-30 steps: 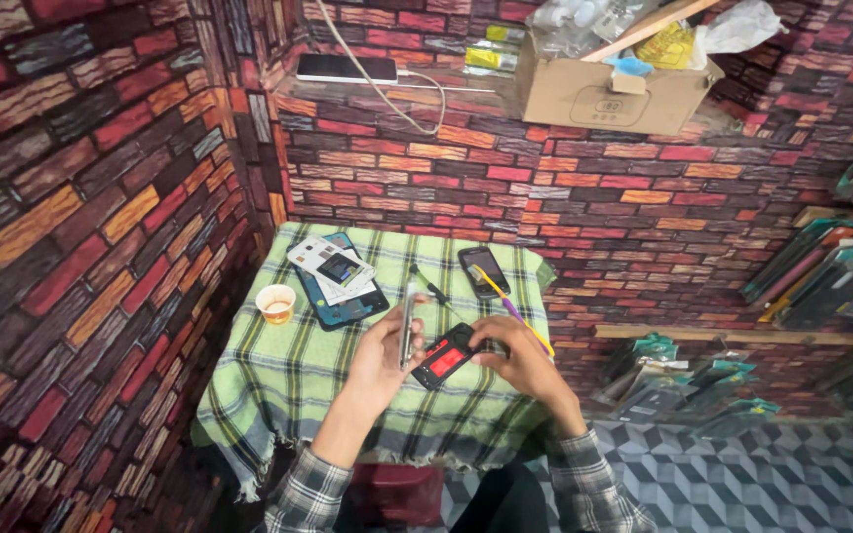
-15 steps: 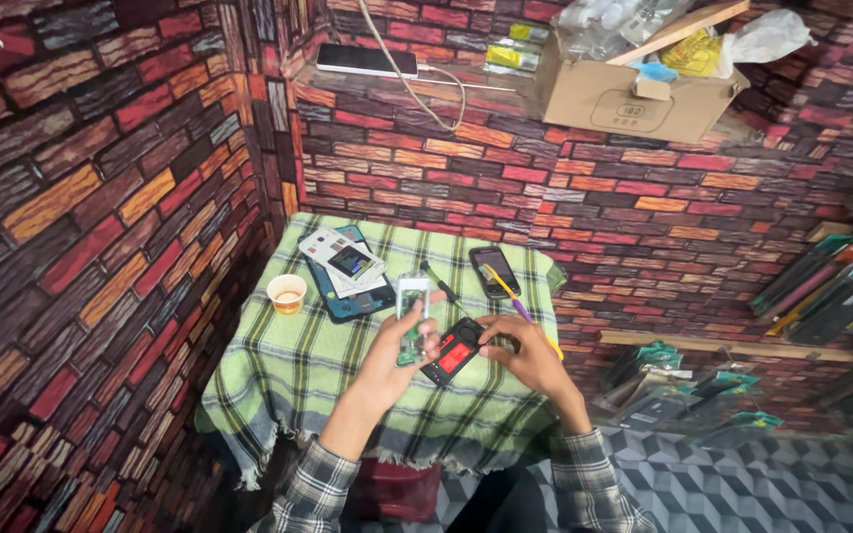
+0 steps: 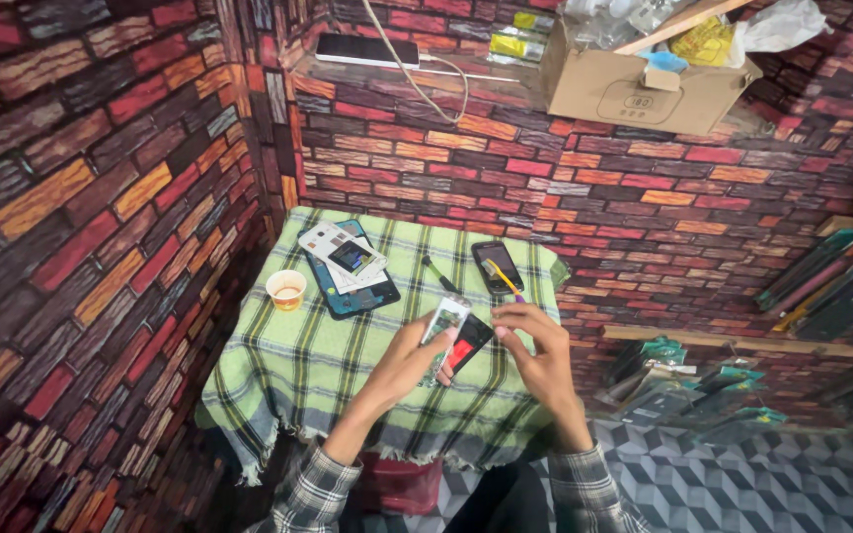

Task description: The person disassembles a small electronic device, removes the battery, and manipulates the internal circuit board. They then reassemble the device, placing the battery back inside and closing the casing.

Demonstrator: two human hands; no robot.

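The left hand (image 3: 402, 360) is wrapped around a thin phone frame (image 3: 443, 324), and the right hand (image 3: 535, 355) pinches the end of a dark phone part with a red patch (image 3: 466, 343). Both pieces are held up just above the worktop (image 3: 318, 365) with its green checked cloth, near the front edge. The two pieces touch and cross each other. To do this well, I think the hands should grip the edges only, keep both pieces steady, and move slowly so nothing bends. The frame's long side runs from near the person up and away, a bit to the right. The dark part leans more to the right. A paper cup (image 3: 286, 289), a pile of phones (image 3: 349, 266) and another phone (image 3: 498, 266) lie farther back.
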